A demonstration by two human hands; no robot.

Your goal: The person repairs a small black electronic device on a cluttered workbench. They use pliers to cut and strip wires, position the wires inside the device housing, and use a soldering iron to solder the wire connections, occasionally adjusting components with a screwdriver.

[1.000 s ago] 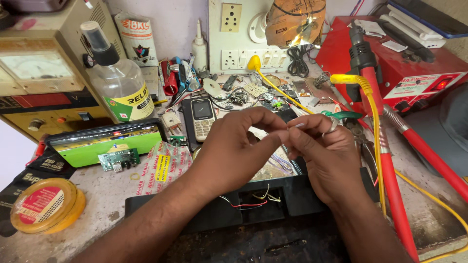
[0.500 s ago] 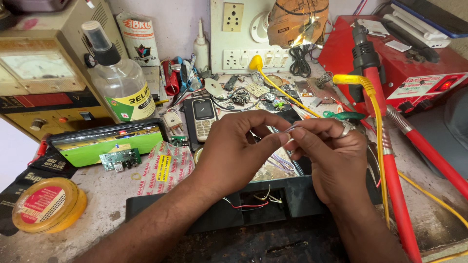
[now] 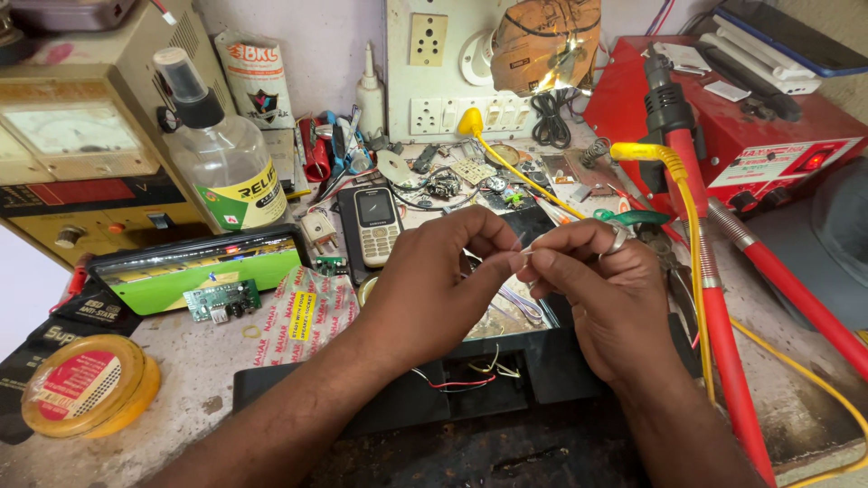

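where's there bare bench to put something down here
One bare patch of bench lies between the yellow tape roll, the small green circuit board and the black case under both hands. The back, around the keypad phone and spray bottle, is crowded.

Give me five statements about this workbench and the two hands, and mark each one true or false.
1. Both hands, left hand and right hand, pinch a thin wire between their fingertips. True.
2. The keypad phone lies in the right hand. False: it lies on the bench beyond the hands.
3. A ring sits on a finger of the right hand. True.
4. The clear spray bottle lies on its side. False: it stands upright.
5. The yellow round tin sits at the right edge of the bench. False: it is at the left.
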